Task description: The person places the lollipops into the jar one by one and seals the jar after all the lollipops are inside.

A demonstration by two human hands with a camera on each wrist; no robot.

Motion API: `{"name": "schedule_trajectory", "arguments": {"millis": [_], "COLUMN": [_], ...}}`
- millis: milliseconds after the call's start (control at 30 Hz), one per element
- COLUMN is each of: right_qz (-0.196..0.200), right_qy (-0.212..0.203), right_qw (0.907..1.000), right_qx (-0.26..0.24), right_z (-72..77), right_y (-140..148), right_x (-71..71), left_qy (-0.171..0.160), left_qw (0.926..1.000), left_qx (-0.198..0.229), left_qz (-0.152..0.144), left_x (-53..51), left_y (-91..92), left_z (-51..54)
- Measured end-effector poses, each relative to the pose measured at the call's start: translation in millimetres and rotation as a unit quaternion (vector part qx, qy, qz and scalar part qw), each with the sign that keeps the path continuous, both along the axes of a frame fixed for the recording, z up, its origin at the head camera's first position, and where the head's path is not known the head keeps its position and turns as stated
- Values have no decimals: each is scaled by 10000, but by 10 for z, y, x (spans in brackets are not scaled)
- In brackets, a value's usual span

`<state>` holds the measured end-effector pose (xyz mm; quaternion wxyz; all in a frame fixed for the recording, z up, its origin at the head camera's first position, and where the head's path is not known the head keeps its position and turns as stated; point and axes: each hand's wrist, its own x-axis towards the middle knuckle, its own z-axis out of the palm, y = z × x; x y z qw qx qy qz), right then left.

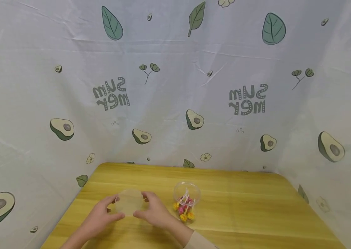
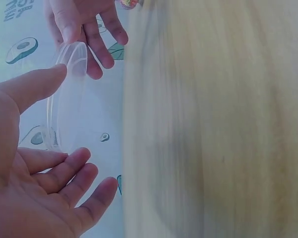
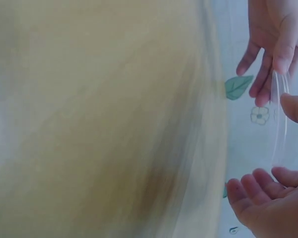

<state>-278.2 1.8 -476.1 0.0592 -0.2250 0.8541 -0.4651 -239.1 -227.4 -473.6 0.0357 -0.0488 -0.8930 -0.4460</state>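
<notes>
A round, clear plastic lid (image 1: 128, 202) is held up above the left part of the table, between both hands. My left hand (image 1: 100, 215) pinches one side of its rim with thumb and forefinger; the other fingers spread loosely, as the left wrist view shows. On the opposite side, my right hand (image 1: 155, 211) pinches the rim between thumb and fingers. Seen edge-on in both wrist views, the lid (image 2: 72, 99) looks shallow. Just right of the right hand stands a clear round tub (image 1: 187, 183) containing several pink and yellow lollipops (image 1: 183, 209), white sticks pointing up.
The yellow wood-grain table (image 1: 250, 207) stretches out to the right of the tub. A pale curtain (image 1: 169, 100) printed with avocados and leaves surrounds its back and sides.
</notes>
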Motion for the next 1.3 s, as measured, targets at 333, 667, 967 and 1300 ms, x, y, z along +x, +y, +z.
{"name": "schedule_trajectory", "arguments": {"millis": [333, 667, 967, 1300], "right_qz": [99, -167, 38, 37], "right_qy": [-114, 486, 970, 1503], "right_qw": [9985, 9987, 9945, 9799], "right_qx": [-531, -23, 405, 1313], "right_z": [100, 395, 488, 592], "right_y": [97, 236, 431, 749], "right_x": [127, 384, 461, 526], "left_qy": [189, 694, 896, 788], "left_qw": [9997, 9950, 9914, 9875], "left_qx": [161, 614, 731, 982], "left_qz": [-74, -380, -616, -950], "left_x": [41, 147, 200, 145], "left_y": [27, 80, 196, 410], "left_z": [75, 168, 139, 135]}}
